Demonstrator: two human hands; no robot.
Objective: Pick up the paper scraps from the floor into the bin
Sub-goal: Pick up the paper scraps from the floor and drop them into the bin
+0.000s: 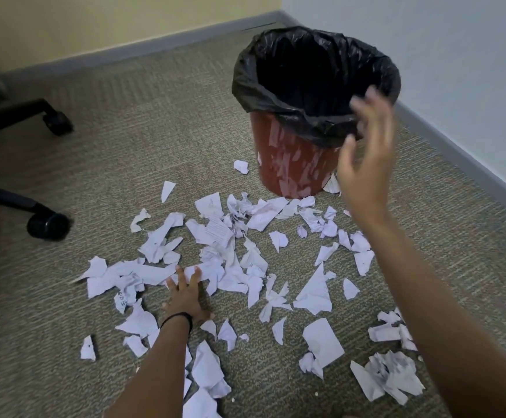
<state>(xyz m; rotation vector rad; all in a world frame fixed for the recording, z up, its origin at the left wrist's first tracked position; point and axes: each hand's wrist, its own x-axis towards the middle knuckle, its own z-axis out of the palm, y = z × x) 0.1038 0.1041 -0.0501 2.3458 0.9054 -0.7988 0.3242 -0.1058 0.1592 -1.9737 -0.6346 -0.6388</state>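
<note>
Pressing flat on the floor [125, 146], the left hand [185, 294] has its fingers straight and spread, and its fingertips touch the near edge of a long torn sheet. It grips nothing. A thin black wristband [177, 319] circles that wrist.

The right hand [366, 152] is raised in front of the near right side of the bin [288, 164], level with its rim. It is blurred, so the detail is poor, but the fingers look loosely spread and it seems to hold nothing.

The bin is red with pale scuffs. It stands upright on the carpet near the corner of the room, with a black liner [315, 125] folded over its rim. Its inside is too dark to see into.

The paper scraps [215, 233] lie scattered over the floor between the person and the bin, thickest in the middle. One small crumpled scrap [241, 166] sits just beside the bin's left side, and another piece [331, 185] lies against its base, partly behind the right hand. A larger crumpled wad [390, 372] lies near the right forearm, well apart from the bin.

At the left edge, two black chair legs end in casters [48, 226] resting on the carpet, clear of the paper. A grey baseboard [457, 146] runs along the pale wall [457, 55] behind the bin.
</note>
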